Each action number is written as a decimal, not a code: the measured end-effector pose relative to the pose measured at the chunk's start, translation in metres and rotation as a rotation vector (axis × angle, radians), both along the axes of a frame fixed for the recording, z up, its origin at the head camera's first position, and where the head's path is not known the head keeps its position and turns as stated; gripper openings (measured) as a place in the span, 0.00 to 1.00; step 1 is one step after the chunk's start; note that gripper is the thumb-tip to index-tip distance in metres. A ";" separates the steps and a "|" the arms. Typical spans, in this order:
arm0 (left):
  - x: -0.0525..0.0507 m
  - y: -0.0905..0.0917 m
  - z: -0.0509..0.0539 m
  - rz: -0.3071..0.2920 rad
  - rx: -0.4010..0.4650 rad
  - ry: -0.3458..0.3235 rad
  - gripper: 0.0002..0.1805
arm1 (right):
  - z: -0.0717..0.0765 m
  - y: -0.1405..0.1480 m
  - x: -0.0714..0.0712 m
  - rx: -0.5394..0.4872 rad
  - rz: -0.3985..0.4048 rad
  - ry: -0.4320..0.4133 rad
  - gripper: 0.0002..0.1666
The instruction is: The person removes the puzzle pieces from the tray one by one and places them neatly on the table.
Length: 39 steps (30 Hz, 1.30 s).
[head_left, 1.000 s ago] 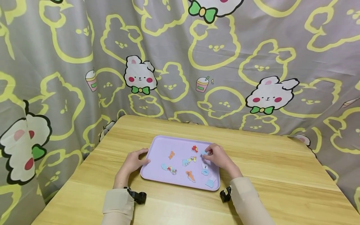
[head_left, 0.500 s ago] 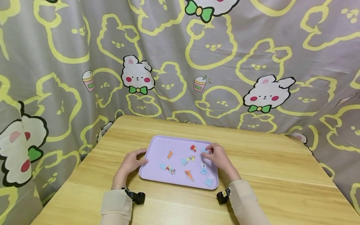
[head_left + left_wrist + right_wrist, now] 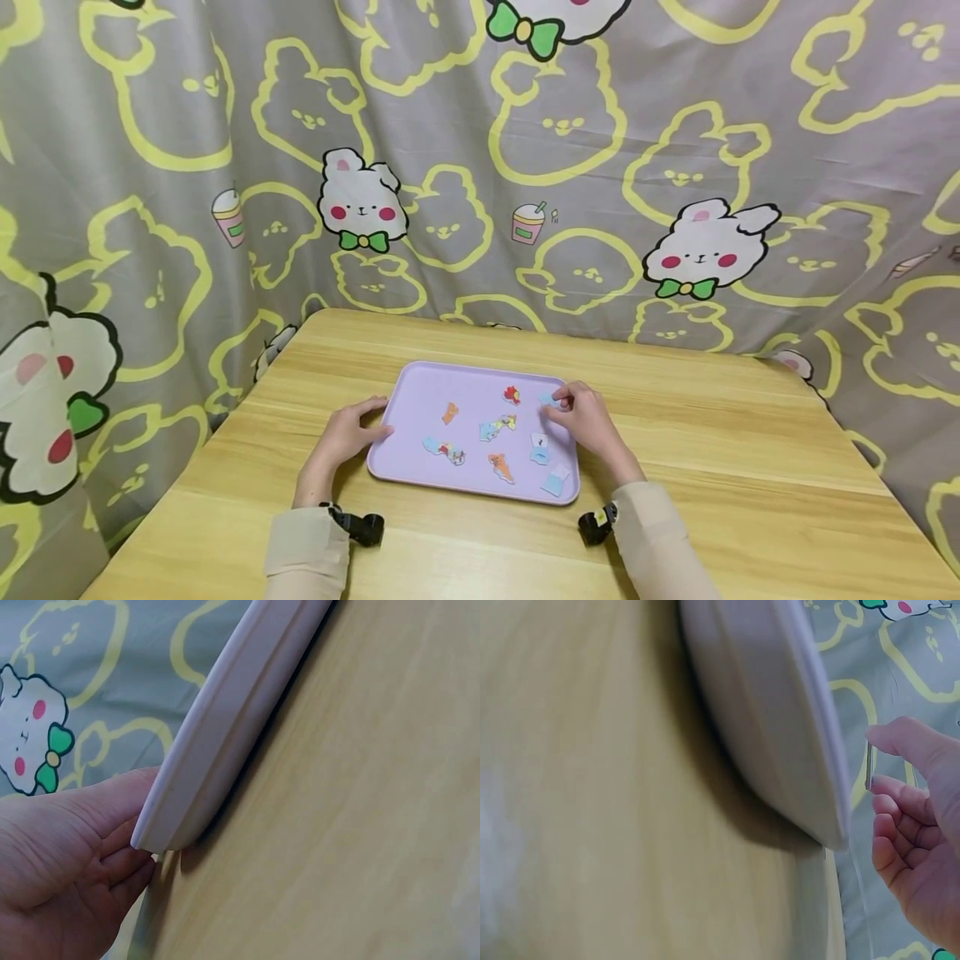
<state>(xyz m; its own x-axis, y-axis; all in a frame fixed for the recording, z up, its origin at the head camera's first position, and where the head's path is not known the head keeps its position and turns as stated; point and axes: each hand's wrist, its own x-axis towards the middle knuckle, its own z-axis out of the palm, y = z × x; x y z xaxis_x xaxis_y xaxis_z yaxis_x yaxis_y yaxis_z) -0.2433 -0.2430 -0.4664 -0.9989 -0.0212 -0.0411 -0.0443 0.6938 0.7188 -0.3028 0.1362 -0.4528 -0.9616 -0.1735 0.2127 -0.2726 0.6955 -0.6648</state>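
Observation:
A lilac tray (image 3: 427, 383) lies on the table with several small flat puzzle pieces on it. My left hand (image 3: 347, 432) holds the tray's left edge; in the left wrist view its thumb touches the rim (image 3: 199, 727) and the other fingers are partly hidden. My right hand (image 3: 588, 421), over the tray's right side, pinches a light-blue puzzle piece (image 3: 548, 399) between thumb and index finger. Edge-on in the right wrist view, that puzzle piece (image 3: 869, 766) is a thin strip. Closest to this hand lie a red piece (image 3: 512, 394) and a blue-and-white piece (image 3: 539, 450).
Also on the tray are an orange piece (image 3: 450, 413), another orange piece (image 3: 501, 468), a blue-yellow piece (image 3: 497, 427), a multicoloured piece (image 3: 445, 451) and a pale-blue piece (image 3: 556, 481). A patterned curtain (image 3: 450, 100) hangs behind the wooden table (image 3: 675, 400).
The right hand has shifted slightly to the right relative to the tray, with the light-blue puzzle piece between its fingers. The left hand stays at the tray's edge. The head view has drifted a little.

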 end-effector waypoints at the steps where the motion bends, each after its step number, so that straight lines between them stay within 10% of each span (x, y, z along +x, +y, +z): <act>1: 0.000 0.000 0.000 -0.002 -0.002 0.001 0.29 | 0.000 0.001 0.000 -0.001 -0.003 0.002 0.14; 39: -0.001 -0.002 -0.002 -0.018 0.000 0.008 0.29 | -0.004 0.061 0.004 0.095 -0.071 -0.055 0.17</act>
